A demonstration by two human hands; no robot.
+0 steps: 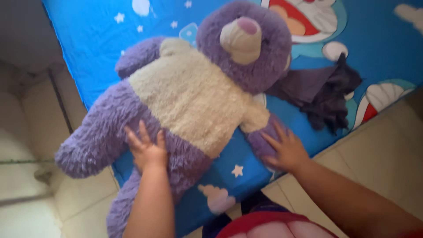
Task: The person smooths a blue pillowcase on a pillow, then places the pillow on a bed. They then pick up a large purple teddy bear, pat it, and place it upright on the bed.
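Nearest the lens: one red and dark garment edge [264,224] at the bottom, then two bare forearms reaching forward. Left hand [147,150] laid flat on the lower belly of one large plush bear of shaggy purple fur with a cream knitted sweater [189,92], fingers spread, grip loose and closed on nothing. Right hand [286,152] likewise splayed, palm down on the bear's purple paw just below the cream sleeve, pinching nothing. Bear lying face up across the corner of one bed with a bright blue cartoon-printed sheet [88,39], head toward the far side, one leg hanging past the mattress edge over the pale tiled floor [374,145]. One crumpled dark grey cloth [326,92] on the sheet just beside the bear's head, touching it or nearly so. White stars and clouds scattered over the sheet; count unclear.
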